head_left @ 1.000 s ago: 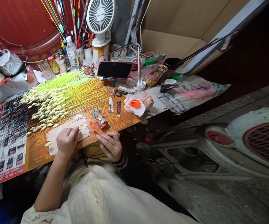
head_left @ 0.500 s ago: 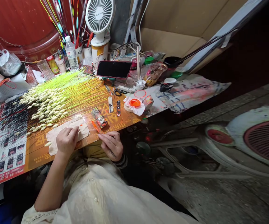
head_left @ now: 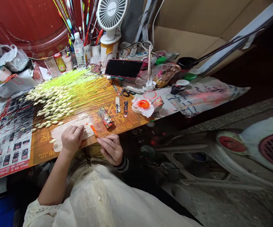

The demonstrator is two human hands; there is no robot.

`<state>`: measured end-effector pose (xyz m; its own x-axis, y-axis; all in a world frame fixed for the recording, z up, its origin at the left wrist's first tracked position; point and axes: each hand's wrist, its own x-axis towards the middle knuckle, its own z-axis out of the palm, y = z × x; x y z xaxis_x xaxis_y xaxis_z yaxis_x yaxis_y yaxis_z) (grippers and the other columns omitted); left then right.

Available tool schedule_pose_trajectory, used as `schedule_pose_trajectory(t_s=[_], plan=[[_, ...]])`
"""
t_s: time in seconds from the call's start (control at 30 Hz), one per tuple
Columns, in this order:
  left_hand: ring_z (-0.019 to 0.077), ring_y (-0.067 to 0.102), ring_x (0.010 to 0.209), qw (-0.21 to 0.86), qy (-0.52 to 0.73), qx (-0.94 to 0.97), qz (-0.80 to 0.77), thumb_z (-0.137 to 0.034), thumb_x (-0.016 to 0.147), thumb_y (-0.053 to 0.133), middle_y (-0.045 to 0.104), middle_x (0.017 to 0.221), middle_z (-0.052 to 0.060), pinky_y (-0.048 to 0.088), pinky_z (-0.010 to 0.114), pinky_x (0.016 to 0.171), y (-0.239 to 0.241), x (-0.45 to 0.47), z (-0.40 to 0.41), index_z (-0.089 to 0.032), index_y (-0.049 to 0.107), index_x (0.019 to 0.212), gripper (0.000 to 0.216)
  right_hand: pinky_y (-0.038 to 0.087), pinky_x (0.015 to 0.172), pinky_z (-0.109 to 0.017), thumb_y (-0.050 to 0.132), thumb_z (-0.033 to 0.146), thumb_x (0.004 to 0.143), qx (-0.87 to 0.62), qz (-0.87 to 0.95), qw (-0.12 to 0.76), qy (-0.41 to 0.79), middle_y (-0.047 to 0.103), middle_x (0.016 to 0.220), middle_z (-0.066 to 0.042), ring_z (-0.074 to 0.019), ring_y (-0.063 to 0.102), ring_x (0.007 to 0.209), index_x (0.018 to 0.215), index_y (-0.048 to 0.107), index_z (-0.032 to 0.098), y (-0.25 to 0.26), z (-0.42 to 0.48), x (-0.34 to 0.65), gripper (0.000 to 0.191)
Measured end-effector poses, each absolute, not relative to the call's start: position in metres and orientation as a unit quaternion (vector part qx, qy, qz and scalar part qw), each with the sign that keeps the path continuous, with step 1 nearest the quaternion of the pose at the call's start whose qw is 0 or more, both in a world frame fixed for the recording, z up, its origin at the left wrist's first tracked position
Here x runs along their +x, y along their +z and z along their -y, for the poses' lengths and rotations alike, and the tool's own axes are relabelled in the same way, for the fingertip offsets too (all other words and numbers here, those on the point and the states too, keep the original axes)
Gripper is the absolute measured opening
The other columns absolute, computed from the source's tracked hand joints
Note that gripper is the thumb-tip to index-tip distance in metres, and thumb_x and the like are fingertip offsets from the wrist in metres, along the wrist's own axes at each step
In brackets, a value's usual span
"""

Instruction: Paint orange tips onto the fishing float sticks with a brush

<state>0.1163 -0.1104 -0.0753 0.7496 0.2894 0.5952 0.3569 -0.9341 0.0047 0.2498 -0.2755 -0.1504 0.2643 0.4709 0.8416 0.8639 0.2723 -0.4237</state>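
Note:
My left hand (head_left: pixel 72 139) rests curled on a beige cloth (head_left: pixel 62 136) at the table's near edge, fingers pressed down on it. My right hand (head_left: pixel 110 148) pinches a thin orange-tipped stick (head_left: pixel 94 130), its tip pointing up and left over the cloth. Behind the cloth lies a big fan of fishing floats (head_left: pixel 53 102) with white bodies and neon yellow stems. A small paint-smeared block (head_left: pixel 105 118) lies just beyond my right hand.
A dish of orange paint (head_left: pixel 143 104) sits on tissue to the right. A phone (head_left: pixel 123 68) on a stand, a desk fan (head_left: pixel 112 14), a water bottle (head_left: pixel 79 50), cups of floats and scissors (head_left: pixel 126 92) crowd the back. A white chair (head_left: pixel 245 151) stands at right.
The view has shifted a little, so everything sits slightly right and lower. My right hand has tilted the orange-tipped stick closer to the cloth. My left hand stays on the cloth.

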Motion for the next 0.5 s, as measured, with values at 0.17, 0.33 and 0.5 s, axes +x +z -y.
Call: schedule_pose_trajectory(t_s=[0.17, 0.33, 0.5], plan=[[0.0152, 0.059, 0.071, 0.064, -0.312, -0.933, 0.168, -0.026, 0.096, 0.054, 0.067, 0.076, 0.002, 0.041, 0.029, 0.067, -0.0757, 0.1157, 0.1113, -0.021, 0.066, 0.099, 0.014, 0.047, 0.090, -0.043, 0.055, 0.014, 0.089, -0.586, 0.581, 0.537, -0.172, 0.071, 0.112, -0.006, -0.0217, 0.055, 0.098, 0.142, 0.051, 0.026, -0.1528, 0.2738, 0.2452, 0.054], [0.0155, 0.060, 0.072, 0.070, -0.312, -0.932, 0.168, -0.026, 0.096, 0.054, 0.067, 0.076, 0.003, 0.041, 0.029, 0.068, -0.0758, 0.1149, 0.1114, -0.021, 0.066, 0.099, 0.013, 0.048, 0.090, -0.044, 0.056, 0.013, 0.089, -0.597, 0.579, 0.528, -0.170, 0.070, 0.114, -0.007, -0.0222, 0.056, 0.099, 0.142, 0.050, 0.026, -0.1557, 0.2735, 0.2447, 0.055], [0.0158, 0.061, 0.073, 0.059, -0.301, -0.936, 0.175, -0.027, 0.097, 0.053, 0.066, 0.075, 0.003, 0.041, 0.030, 0.067, -0.0764, 0.1149, 0.1114, -0.022, 0.066, 0.100, 0.015, 0.047, 0.090, -0.044, 0.056, 0.014, 0.089, -0.601, 0.576, 0.528, -0.169, 0.070, 0.113, -0.006, -0.0225, 0.056, 0.099, 0.143, 0.050, 0.026, -0.1569, 0.2735, 0.2437, 0.055]])
